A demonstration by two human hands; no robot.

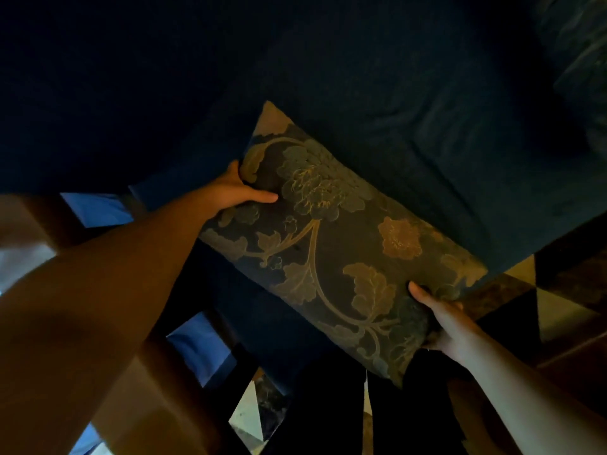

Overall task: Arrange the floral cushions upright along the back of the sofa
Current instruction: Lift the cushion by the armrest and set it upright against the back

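Observation:
A dark floral cushion (331,238) with gold leaves and blossoms hangs tilted in mid-frame, over the front edge of a dark blue sofa (328,77). My left hand (236,188) grips its upper left side, thumb on the face. My right hand (443,323) holds its lower right corner from underneath. A second patterned cushion (578,50) is dimly visible at the sofa's far right, too dark to make out clearly.
The room is very dark. A floor of light and dark triangular tiles (558,310) shows at right and bottom. A wooden armrest or table frame (33,218) with blue patches stands at left. My dark trouser legs (328,415) are below.

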